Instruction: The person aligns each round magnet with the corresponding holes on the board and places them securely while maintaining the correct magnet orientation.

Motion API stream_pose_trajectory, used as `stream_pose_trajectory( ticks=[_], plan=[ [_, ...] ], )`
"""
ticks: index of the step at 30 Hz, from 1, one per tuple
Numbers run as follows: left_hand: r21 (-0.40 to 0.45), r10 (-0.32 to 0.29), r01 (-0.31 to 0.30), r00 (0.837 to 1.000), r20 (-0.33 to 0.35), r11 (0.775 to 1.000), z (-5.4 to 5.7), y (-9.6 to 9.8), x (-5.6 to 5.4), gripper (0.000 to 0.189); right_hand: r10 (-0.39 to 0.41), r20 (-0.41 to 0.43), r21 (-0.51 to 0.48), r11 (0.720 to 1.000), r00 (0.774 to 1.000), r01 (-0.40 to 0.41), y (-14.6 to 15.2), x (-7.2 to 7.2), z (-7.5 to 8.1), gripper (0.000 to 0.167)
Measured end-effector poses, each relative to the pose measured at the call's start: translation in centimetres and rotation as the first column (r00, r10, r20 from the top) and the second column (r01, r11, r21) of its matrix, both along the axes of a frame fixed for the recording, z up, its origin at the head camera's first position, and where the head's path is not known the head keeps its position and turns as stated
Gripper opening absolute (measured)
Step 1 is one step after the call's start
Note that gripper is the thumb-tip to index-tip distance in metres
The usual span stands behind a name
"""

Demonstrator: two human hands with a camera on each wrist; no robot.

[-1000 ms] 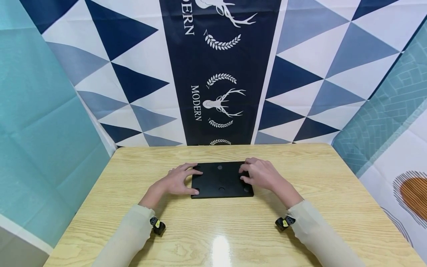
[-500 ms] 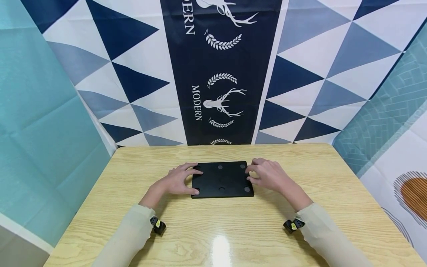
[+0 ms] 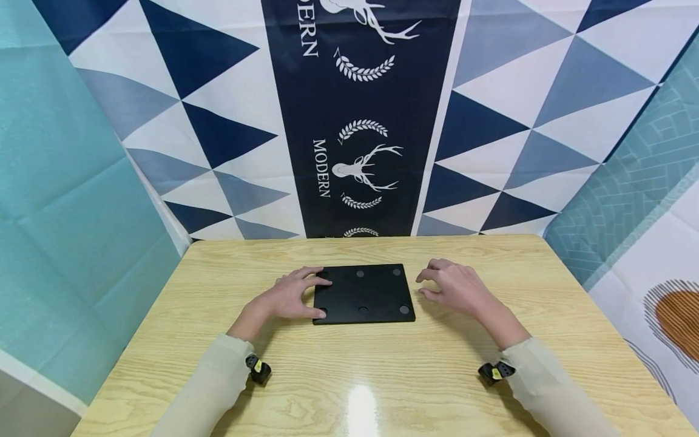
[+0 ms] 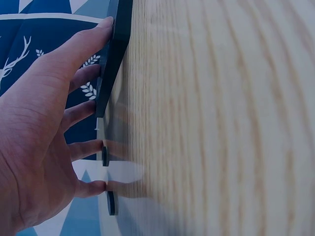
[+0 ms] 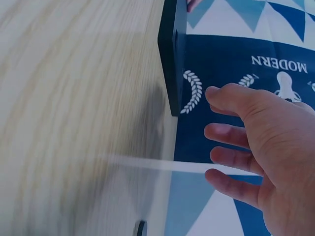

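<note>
A flat black rectangular board (image 3: 364, 294) lies on the wooden table in the head view. Round spots mark its top; some look grey, and one near the front middle (image 3: 363, 310) is dark. My left hand (image 3: 292, 294) rests on the board's left end, thumb and fingers spread and fairly straight. In the left wrist view, its two lowest fingertips meet two small dark discs (image 4: 105, 155) at the table surface. Past the board's right edge, my right hand (image 3: 452, 285) hovers apart from it, fingers loosely bent and holding nothing.
The wooden table (image 3: 360, 358) extends around the board to a patterned cloth (image 3: 366, 182) behind it. Another small dark disc (image 5: 141, 228) lies on the table in the right wrist view. Each wrist wears a small black camera (image 3: 258, 369).
My right hand has drawn rightward off the board's right end, uncovering the round spots there. The left hand and the board have stayed in place.
</note>
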State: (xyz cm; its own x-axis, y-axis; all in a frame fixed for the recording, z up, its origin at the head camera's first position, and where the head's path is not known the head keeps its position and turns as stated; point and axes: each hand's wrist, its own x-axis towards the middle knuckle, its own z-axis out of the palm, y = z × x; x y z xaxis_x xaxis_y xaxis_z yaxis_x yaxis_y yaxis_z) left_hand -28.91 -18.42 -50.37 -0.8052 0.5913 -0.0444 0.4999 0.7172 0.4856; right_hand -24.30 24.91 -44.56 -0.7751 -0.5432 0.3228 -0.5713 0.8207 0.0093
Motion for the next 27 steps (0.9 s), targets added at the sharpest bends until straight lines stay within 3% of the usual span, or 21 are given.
stream_pose_trajectory(
  ticks=[9, 22, 27],
  plan=[
    [0.003, -0.004, 0.004, 1.0, -0.002, 1.0, -0.3, -0.1, -0.4, 0.087, -0.034, 0.01, -0.016, 0.999, 0.999, 0.034, 1.8, 0.5, 0.6, 0.018],
    [-0.01, -0.007, 0.007, 1.0, 0.015, 1.0, 0.5, 0.1, 0.2, 0.083, -0.074, 0.004, 0.005, 0.997, 0.997, 0.074, 4.1, 1.0, 1.2, 0.019],
    [-0.011, -0.011, 0.011, 1.0, 0.007, 1.0, 0.3, 0.0, 0.1, 0.083, -0.088, 0.016, 0.006, 0.996, 0.996, 0.088, 4.8, 1.1, 1.6, 0.021]
  ],
)
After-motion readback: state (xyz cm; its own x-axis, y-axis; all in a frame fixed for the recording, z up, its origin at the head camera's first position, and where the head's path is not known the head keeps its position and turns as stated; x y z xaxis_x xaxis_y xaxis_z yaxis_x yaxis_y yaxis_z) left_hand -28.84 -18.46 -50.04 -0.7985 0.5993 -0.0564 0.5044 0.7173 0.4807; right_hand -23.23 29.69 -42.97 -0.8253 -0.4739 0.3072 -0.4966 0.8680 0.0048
